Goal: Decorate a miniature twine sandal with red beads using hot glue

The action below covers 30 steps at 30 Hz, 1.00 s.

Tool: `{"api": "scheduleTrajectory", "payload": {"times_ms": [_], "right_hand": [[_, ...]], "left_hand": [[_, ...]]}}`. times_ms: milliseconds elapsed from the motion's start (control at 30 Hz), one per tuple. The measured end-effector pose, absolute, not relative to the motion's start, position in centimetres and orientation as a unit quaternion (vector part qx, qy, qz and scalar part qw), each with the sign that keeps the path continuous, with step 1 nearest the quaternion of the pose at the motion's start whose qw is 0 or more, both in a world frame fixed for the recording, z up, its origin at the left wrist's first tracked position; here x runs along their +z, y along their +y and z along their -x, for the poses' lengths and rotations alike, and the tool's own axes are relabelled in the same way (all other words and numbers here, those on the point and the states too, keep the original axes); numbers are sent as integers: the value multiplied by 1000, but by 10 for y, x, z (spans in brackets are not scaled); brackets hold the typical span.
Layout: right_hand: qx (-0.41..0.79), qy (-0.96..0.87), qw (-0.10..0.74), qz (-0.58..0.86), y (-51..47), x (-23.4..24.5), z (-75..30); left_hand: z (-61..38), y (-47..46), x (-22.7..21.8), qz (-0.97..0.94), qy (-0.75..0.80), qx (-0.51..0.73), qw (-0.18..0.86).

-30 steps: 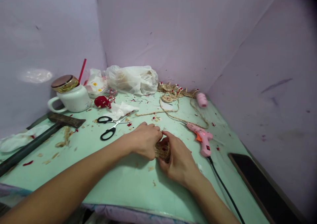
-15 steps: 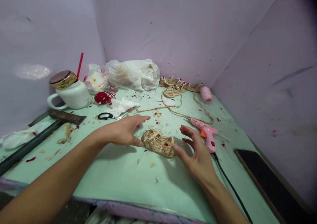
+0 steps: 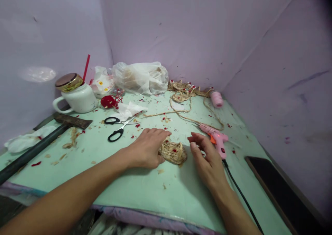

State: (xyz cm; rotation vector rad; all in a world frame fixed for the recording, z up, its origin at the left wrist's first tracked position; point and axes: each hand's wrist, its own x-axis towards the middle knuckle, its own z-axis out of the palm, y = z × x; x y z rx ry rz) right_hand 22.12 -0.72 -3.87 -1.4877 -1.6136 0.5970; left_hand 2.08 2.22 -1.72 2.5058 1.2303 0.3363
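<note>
A small slipper-shaped piece of coiled straw rope [image 3: 174, 152], with a red speck on top, lies on the green table. My left hand [image 3: 149, 147] is closed around its left end, fingers over the far side and thumb on the near side, hiding that end. Just off its right end is my right hand [image 3: 207, 155], fingers loosely curled and apart, holding nothing. Beyond the right hand lies a pink glue gun [image 3: 214, 136] with an orange trigger and a lit red light.
Black-handled scissors [image 3: 120, 127], a hammer [image 3: 68, 122] and a white mug [image 3: 80, 99] are on the left. Straw rope [image 3: 181, 114], a plastic bag [image 3: 145, 77] and a pink thread spool [image 3: 217, 99] lie toward the back. A dark phone-like slab [image 3: 280, 190] lies right.
My left hand has moved right and closed over the straw piece's left end, uncovering more of the scissors. My right hand has come slightly away from its right end.
</note>
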Motion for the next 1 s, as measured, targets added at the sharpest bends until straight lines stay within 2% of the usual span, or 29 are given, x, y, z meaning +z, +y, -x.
{"api": "scheduleTrajectory", "payload": {"times_ms": [167, 233, 300, 400, 467, 533, 667, 800, 900, 1000], "right_hand": [[264, -612, 462, 585, -3, -39, -227], [347, -561, 498, 563, -1, -35, -228], [492, -502, 503, 503, -1, -28, -228], [707, -462, 389, 368, -5, -17, -224], [773, -445, 313, 326, -8, -13, -220], [788, -415, 302, 340, -10, -13, -216], [758, -357, 377, 395, -9, -15, -211], [716, -349, 430, 425, -9, -17, -208], [691, -360, 447, 439, -10, -19, -205], [673, -384, 445, 449, -11, -24, -202]], "left_hand": [[-23, 22, -13, -878, 423, 146, 173], [-20, 21, -3, -893, 376, 163, 185], [-18, 19, 10, -914, 302, 181, 200], [-18, 15, 24, -932, 225, 194, 209], [-18, 12, 26, -936, 213, 197, 199], [-19, 12, 25, -931, 236, 218, 171], [-17, 15, 18, -861, 376, 320, 127], [-19, 18, 12, -745, 511, 370, 217], [-25, 16, 7, -755, 502, 343, 246], [-30, 11, 2, -810, 459, 313, 189]]}}
